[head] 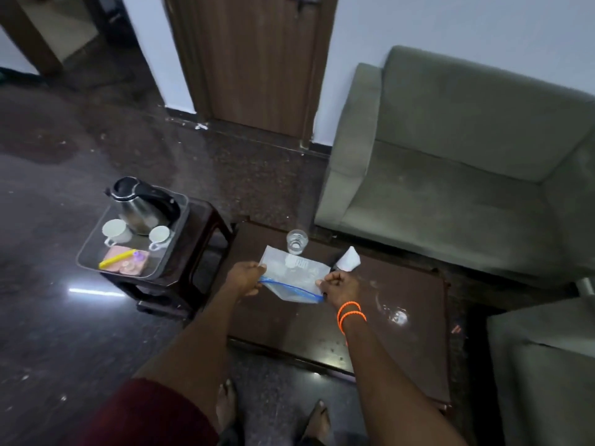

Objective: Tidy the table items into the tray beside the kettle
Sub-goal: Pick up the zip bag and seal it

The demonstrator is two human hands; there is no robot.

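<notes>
A clear zip bag point(294, 275) with a blue seal strip hangs just above the dark coffee table point(402, 317). My left hand point(245, 278) grips its left end and my right hand point(338, 286) pinches its right end. Behind the bag a drinking glass point(297, 241) stands on the table, and a white folded paper point(348, 259) sits to its right. The grey tray point(182, 233) rests on a small stool at the left and holds a steel kettle point(141, 204), two white cups point(116, 231) point(160, 236) and a pink packet point(127, 263) with a yellow stick on it.
A green sofa point(450, 175) stands behind the table, and another green seat point(541, 365) is at the right edge. A wooden door point(254, 59) is at the back. The floor is dark polished stone. My bare feet show at the bottom.
</notes>
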